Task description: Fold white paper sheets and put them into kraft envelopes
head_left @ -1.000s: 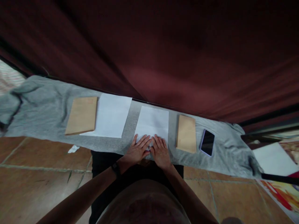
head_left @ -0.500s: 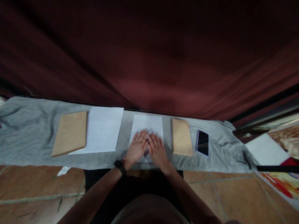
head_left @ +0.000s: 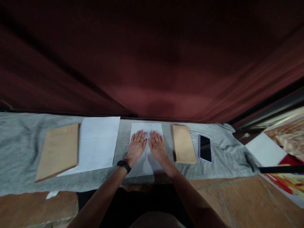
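Note:
A sheet of white paper (head_left: 147,164) lies on the grey cloth in front of me. My left hand (head_left: 136,146) rests flat on its left half, palm down, fingers pointing away from me. My right hand (head_left: 157,147) lies the same way on the right half, a small gap between the two thumbs. Neither hand grips anything. Nearest on the right is a stack of small brown envelopes (head_left: 184,144). To the left, more white paper (head_left: 98,142) sits partly beneath a stack of larger brown envelopes (head_left: 59,148).
The grey cloth (head_left: 220,158) covers a long narrow surface. A phone (head_left: 205,148) with a dark screen lies right of the small envelopes. Behind rises a dark red curtain (head_left: 154,79). A white scrap (head_left: 52,194) is on the tiled floor (head_left: 237,202).
Both hands have moved apart across the paper, from thumbs nearly touching to a visible gap. The camera view has shifted and tilted slightly.

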